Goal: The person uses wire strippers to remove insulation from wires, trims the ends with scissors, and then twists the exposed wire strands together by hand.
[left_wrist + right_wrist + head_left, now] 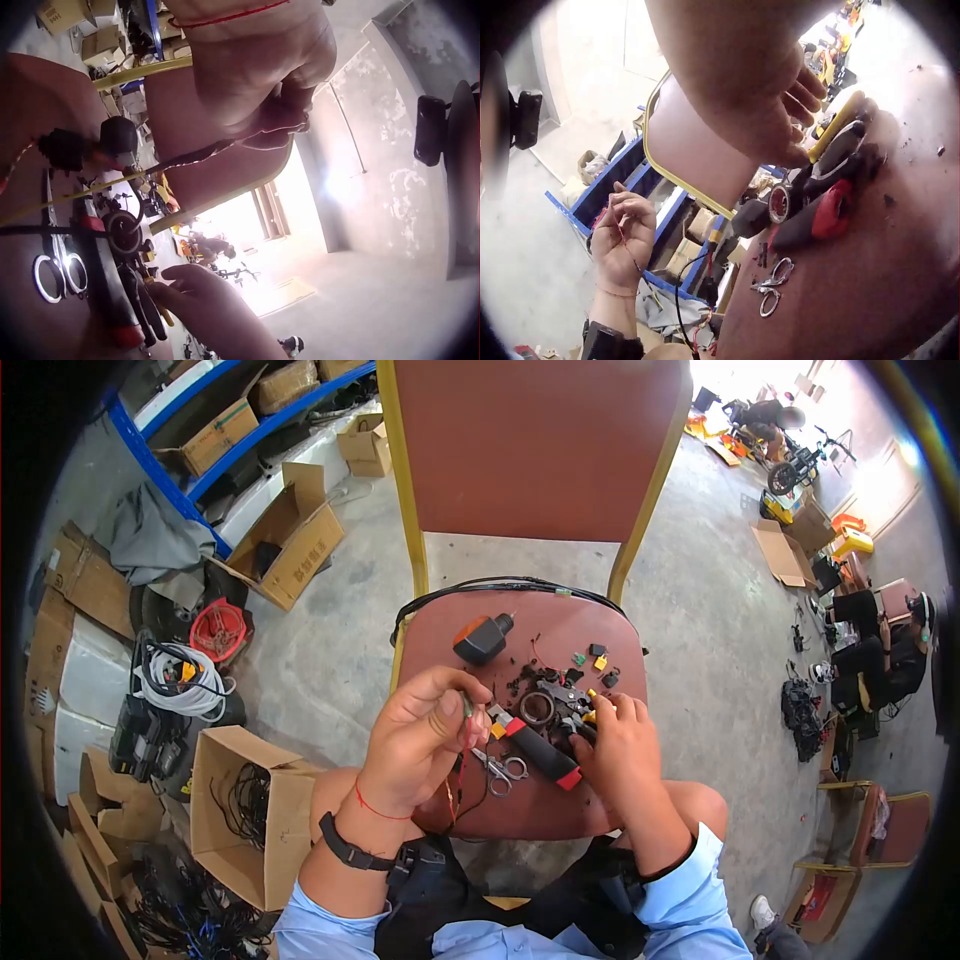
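Observation:
My left hand [415, 735] is raised over the chair seat's left part, thumb and fingers pinching thin wires [217, 150] that hang down with red, yellow and black strands. On the seat's right side, my right hand [622, 745] reaches down to yellow-and-black-handled pliers [836, 127], fingers at the handles; whether they close round them cannot be told. Beside it lie a red-and-black handled tool [543, 751], a roll of tape [536, 708] and silver scissors [499, 770]. A black-and-orange tool [483, 639] lies farther back on the seat.
Small connectors [599, 657] and dark scraps lie on the red chair seat [440, 625], with black cable [510, 584] along its back edge. Open cardboard boxes [238, 800] and a blue shelf [150, 460] stand to the left. A seated person [890, 650] is at the far right.

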### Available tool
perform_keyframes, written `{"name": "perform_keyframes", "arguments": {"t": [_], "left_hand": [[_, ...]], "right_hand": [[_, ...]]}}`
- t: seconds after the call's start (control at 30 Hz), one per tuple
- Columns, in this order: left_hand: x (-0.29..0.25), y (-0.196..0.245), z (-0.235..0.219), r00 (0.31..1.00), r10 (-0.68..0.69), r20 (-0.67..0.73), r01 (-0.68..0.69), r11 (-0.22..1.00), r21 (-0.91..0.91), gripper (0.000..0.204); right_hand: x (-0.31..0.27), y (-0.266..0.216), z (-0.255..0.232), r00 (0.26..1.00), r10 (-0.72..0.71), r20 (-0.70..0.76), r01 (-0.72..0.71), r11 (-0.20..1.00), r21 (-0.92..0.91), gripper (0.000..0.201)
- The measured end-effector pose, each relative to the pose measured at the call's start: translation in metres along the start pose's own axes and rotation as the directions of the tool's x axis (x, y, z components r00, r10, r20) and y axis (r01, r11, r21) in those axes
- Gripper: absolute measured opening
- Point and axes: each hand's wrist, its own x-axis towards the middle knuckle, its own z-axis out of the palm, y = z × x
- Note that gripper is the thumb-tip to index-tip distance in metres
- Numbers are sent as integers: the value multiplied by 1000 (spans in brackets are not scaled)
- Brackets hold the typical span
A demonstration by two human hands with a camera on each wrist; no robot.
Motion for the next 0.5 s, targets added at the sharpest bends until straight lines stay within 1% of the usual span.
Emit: {"name": "perform_keyframes", "arguments": {"t": [0.07, 0.13, 0.17, 0.27, 0.37, 0.47, 0.5], "left_hand": [[0, 0, 0, 1000, -3, -9, 3, 1000, 5, 33], [-2, 3, 2, 1000, -7, -23, 7, 1000, 20, 33], [-3, 3, 2, 1000, -5, -31, 6, 1000, 24, 33], [-1, 1, 3, 999, -21, -31, 21, 1000, 8, 33], [-1, 1, 1, 1000, -20, -20, 20, 1000, 3, 34], [0, 1, 2, 999, -21, -45, 22, 999, 25, 34], [0, 1, 2, 999, -24, -38, 25, 999, 24, 34]], "right_hand": [[1, -6, 0, 997, -51, -52, 53, 998, 31, 52], [0, -16, -1, 986, -146, 84, 136, 984, 114, 50], [-1, -20, 0, 969, -199, 149, 175, 972, 156, 49], [-11, -30, 7, 941, -237, 240, 223, 971, 85, 49], [-12, -35, 13, 953, -256, 160, 243, 965, 96, 49], [-12, -36, 10, 962, -203, 185, 185, 977, 106, 44], [-12, -36, 7, 963, -170, 212, 134, 976, 173, 42]]}}
